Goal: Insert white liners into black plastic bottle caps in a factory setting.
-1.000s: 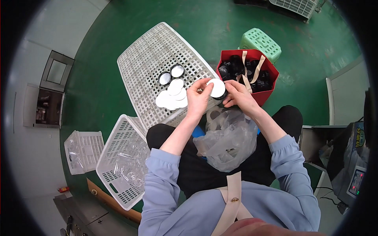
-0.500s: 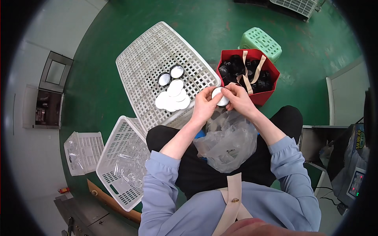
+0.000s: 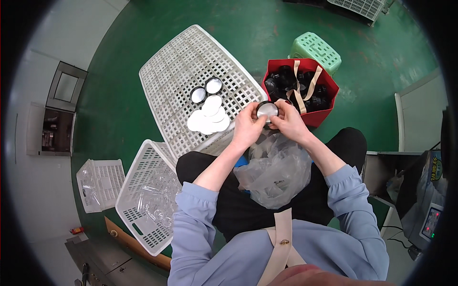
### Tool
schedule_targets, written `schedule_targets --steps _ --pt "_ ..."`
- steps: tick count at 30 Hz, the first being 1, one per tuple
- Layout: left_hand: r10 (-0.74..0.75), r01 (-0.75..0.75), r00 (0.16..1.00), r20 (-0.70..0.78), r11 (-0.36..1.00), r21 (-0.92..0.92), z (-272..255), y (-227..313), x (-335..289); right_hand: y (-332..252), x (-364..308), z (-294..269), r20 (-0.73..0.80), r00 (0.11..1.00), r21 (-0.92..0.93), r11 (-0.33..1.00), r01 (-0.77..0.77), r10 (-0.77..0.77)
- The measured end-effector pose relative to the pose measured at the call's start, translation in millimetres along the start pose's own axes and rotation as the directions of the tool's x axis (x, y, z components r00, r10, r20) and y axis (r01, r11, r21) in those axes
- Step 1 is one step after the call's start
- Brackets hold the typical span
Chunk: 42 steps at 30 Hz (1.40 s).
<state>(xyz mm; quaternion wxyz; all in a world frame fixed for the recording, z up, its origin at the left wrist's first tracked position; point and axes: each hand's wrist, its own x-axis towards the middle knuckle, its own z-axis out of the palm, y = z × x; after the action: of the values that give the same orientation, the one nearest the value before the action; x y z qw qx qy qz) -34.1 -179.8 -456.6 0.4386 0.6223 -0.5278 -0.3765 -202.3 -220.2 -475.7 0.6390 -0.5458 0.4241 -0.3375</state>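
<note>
Black lid [image 3: 267, 110] — gripped between both hands, left [image 3: 247, 127] and right [image 3: 289, 121] fingers closed round its rim — above the clear bag [image 3: 274, 174].

The floor [image 3: 119, 109] was painted green and looked a little worn. A pale wall [image 3: 28, 95] ran along the left side, with a small grey cabinet [image 3: 57, 114] against it. A green plastic stool [image 3: 316, 50] stood on the floor farther away.
</note>
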Motion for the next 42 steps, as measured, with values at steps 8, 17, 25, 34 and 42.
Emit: schedule_targets --steps 8,17,25,34,42 --pt "0.074 -0.074 0.997 0.012 0.988 0.139 2 -5 -2 -5 -5 7 -0.062 0.996 -0.202 0.978 0.056 -0.070" --pt "0.175 -0.159 0.984 -0.045 0.959 0.234 3 6 -3 -3 -6 12 -0.050 0.972 -0.507 0.845 0.172 -0.228" --pt "-0.019 0.016 0.983 0.182 1.000 0.016 -14 -16 14 23 12 9 0.007 0.978 -0.179 0.962 0.204 -0.206" --pt "0.062 -0.045 0.991 -0.120 0.989 0.139 -53 -13 35 1 17 8 0.000 0.977 -0.167 0.964 0.209 -0.212" --pt "-0.168 0.282 0.888 -0.429 0.934 0.220 -204 -87 87 32 73 -64 -0.123 0.992 -0.815 0.567 -0.122 0.037"
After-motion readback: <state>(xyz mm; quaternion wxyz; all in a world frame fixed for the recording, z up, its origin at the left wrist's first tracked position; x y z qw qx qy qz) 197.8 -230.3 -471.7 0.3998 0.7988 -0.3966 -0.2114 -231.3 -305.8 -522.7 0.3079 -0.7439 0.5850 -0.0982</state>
